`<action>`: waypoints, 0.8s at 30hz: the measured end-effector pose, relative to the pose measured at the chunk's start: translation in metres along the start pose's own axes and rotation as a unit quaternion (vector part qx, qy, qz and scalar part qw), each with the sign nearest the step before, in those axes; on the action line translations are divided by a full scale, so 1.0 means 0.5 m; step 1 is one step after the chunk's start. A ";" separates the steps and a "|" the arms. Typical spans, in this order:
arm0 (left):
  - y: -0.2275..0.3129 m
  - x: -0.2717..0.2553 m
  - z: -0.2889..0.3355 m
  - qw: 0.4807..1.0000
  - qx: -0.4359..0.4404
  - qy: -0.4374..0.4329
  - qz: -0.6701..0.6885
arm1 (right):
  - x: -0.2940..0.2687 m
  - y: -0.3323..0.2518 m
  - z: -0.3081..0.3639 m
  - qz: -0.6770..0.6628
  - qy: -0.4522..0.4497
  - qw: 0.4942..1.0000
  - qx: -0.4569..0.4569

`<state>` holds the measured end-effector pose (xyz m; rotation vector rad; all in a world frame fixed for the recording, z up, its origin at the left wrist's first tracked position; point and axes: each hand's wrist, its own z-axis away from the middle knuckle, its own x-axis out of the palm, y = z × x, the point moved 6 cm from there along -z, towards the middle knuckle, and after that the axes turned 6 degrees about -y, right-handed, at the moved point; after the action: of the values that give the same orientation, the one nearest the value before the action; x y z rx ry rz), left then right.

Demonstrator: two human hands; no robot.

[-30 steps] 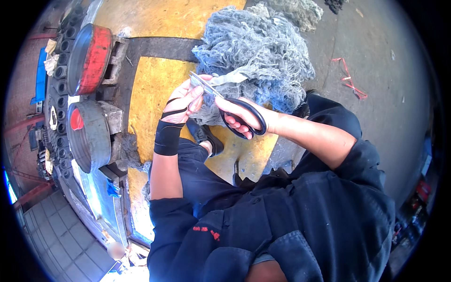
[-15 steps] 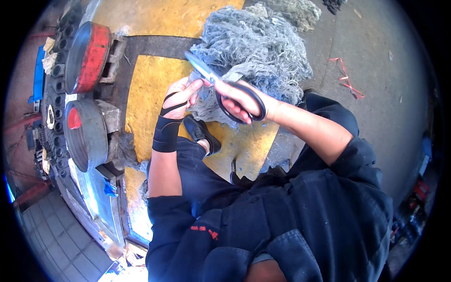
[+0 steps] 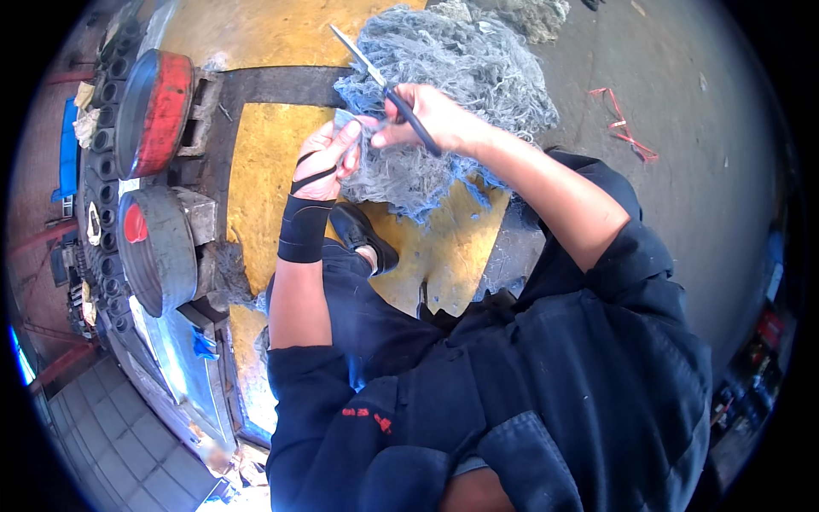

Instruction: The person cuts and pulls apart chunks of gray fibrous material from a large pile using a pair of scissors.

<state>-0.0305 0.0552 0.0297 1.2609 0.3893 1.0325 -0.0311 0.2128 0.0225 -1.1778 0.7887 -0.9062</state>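
Note:
My right hand (image 3: 437, 119) grips a pair of scissors (image 3: 358, 56) by the black handles, with the silver blades pointing up and left. The blades look nearly closed and the handles appear edge-on. Just left of it, my left hand (image 3: 328, 157), with a black wrist wrap (image 3: 304, 230), pinches a small grey-blue scrap of fibre (image 3: 345, 118) between thumb and fingers. My right thumb and fingertips come close to that scrap; whether they touch it I cannot tell. Both hands are over the near left side of a large tangled heap of grey-blue yarn waste (image 3: 478, 72).
Yellow worn sheets (image 3: 281, 171) cover part of the dark floor. On the left, a red-sided round pan (image 3: 166, 111) and a grey round pan (image 3: 166, 256) lean by concrete blocks (image 3: 198, 213). A red strap (image 3: 627, 132) lies at right. My black shoe (image 3: 365, 237) stands below the hands.
My right hand has risen and turned, bringing the scissors up away from the left hand; their handles now show edge-on. The left hand stays nearly in place, still pinching the scrap.

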 end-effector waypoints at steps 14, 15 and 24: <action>0.090 -0.287 0.183 0.950 0.099 0.236 -0.176 | -0.358 0.054 0.121 0.038 0.498 0.866 0.023; 0.127 -0.305 0.206 0.931 0.111 0.260 -0.231 | -0.388 0.072 0.126 -0.002 0.505 0.863 -0.005; 0.439 -0.458 0.589 0.713 0.043 0.507 -0.483 | -0.392 0.079 0.133 -0.068 0.523 0.849 -0.023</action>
<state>-0.0229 -0.3131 0.2570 0.2620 1.7522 0.6516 -0.0503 0.4221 0.0070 -0.7068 1.6077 -1.6912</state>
